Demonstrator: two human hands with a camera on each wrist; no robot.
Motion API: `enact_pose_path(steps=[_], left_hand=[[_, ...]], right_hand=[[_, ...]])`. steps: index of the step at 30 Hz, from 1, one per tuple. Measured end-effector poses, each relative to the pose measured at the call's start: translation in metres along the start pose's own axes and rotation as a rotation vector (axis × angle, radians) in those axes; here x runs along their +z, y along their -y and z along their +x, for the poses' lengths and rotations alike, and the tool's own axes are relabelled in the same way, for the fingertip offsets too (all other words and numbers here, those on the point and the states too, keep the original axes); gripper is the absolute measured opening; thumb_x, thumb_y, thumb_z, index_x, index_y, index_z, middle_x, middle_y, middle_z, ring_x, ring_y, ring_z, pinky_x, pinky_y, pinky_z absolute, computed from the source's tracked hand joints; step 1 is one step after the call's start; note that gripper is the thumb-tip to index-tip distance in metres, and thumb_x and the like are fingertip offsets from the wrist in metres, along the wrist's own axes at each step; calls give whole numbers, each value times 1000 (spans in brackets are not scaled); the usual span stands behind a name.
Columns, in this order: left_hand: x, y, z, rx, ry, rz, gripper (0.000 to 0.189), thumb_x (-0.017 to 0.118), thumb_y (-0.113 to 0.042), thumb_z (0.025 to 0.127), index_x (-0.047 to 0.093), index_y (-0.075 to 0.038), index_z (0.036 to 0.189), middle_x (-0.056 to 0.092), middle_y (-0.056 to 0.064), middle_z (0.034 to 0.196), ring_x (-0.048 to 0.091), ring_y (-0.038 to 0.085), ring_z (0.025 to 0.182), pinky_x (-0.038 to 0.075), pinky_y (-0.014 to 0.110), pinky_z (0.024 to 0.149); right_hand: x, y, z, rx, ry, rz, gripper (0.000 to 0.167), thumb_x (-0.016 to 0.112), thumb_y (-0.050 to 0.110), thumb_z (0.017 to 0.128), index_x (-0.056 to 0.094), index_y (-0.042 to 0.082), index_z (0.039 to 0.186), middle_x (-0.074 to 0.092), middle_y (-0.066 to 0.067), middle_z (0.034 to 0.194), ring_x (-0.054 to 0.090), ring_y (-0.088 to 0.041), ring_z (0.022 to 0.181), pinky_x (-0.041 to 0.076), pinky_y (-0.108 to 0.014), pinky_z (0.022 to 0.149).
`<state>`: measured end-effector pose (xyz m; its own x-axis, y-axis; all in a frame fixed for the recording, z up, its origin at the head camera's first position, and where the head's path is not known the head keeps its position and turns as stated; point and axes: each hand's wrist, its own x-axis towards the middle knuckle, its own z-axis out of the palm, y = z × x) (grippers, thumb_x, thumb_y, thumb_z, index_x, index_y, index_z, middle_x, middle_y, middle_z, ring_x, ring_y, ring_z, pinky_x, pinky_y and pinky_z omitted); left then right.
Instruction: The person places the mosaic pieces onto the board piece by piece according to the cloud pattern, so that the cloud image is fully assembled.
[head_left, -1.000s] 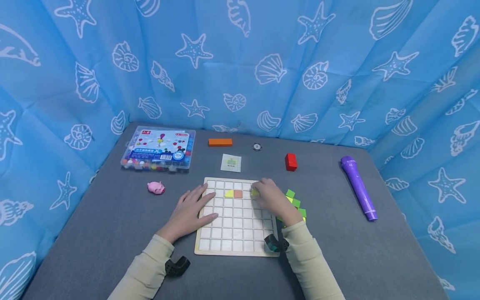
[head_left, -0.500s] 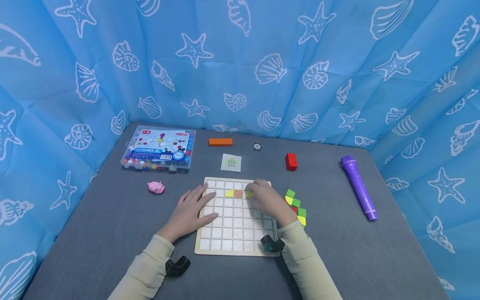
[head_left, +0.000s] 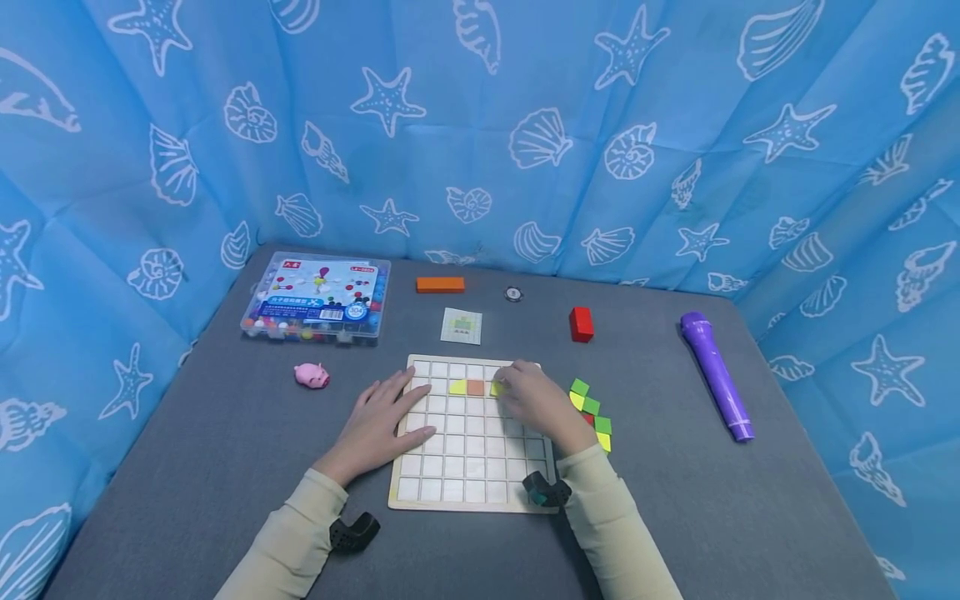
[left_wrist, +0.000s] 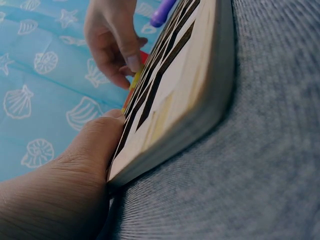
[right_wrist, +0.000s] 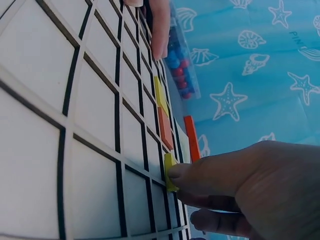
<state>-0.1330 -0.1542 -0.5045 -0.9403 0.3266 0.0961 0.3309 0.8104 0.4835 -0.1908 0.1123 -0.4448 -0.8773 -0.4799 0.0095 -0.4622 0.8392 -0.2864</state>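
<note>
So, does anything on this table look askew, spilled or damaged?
Nothing stands out as damaged or spilled. The loose tiles lie at uneven angles right of the grid board, though that looks like a casual pile.

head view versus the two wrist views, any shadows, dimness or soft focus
Head view: fairly even light, the right hand shading part of the grid board; left wrist view: dimmer, turned sideways, the grey tabletop looking soft at lower right; right wrist view: also dim and tilted, the pinched yellow tile readable.

Head view looks far and down from above; close in, left-wrist view faces right, right-wrist view left, sharing the board [head_left: 475, 447].
</note>
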Motion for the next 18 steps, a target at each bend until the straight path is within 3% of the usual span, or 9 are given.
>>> enact_pose_path(steps=[18], left_hand=[[2, 2, 0, -1, 0, 1, 69, 50, -64, 89, 39, -28, 147, 19, 2, 160, 17, 26, 147, 13, 57, 114]], right_hand=[[5, 6, 4, 7, 11, 2, 27, 63, 7, 89, 67, 12, 115, 63, -2, 108, 57, -16, 103, 50, -34, 90]])
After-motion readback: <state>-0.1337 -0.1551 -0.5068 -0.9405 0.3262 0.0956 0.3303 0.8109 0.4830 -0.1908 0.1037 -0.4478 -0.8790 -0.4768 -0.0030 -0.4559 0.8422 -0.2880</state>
